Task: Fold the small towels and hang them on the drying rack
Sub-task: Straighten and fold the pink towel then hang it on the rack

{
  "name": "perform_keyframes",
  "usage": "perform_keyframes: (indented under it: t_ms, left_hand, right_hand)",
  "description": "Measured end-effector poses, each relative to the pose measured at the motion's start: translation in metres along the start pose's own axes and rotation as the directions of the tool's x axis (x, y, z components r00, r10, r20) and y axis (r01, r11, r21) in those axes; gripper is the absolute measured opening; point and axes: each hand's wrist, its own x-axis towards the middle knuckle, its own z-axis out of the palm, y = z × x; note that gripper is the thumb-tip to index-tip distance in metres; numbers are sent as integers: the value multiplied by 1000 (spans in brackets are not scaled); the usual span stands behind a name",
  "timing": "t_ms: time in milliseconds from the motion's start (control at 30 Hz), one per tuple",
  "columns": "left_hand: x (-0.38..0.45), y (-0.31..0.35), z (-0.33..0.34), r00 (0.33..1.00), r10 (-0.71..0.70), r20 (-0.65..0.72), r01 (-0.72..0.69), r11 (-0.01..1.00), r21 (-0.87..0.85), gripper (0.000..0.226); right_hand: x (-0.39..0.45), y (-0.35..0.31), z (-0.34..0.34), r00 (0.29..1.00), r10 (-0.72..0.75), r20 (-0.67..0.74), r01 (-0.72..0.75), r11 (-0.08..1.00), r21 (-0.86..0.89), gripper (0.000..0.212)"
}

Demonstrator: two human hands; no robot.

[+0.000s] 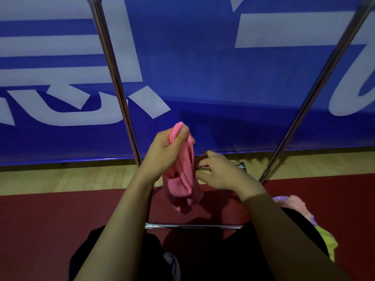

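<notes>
Both hands (162, 147) (219, 171) holding pink towel (182, 179)

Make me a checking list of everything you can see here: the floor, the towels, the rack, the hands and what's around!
Surface: red mat in front, wooden floor behind it.
Job's things: pink towel hanging bunched, not folded, not on the rack. Drying rack has shiny metal poles and a low bar; no towel hangs on what shows.
Clutter: more towels, pink, purple and yellow, piled low on the right.
Hands: left hand pinches the pink towel's top; right hand reaches at its side, grip unclear.
Cables: nothing seen.
Surroundings: blue banner with big white shapes behind the rack.
</notes>
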Motion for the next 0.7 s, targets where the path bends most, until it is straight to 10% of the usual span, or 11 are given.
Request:
perform_keyframes:
  t_ms: [300, 500, 700]
  left_hand:
    - [0, -2, -2, 998, 57, -9, -57, 996, 75, 59]
    - [-1, -6, -1, 989, 139, -43, -129, 974, 184, 49]
    - [0, -5, 1, 994, 110, -20, -105, 983, 148, 52]
  right_hand:
    - [17, 18, 31, 960, 149, 238, -124, 985, -120, 72]
    - [5, -11, 9, 954, 217, 207, -201, 975, -97, 31]
    - [11, -6, 17, 944, 159, 289, -135, 986, -101, 55]
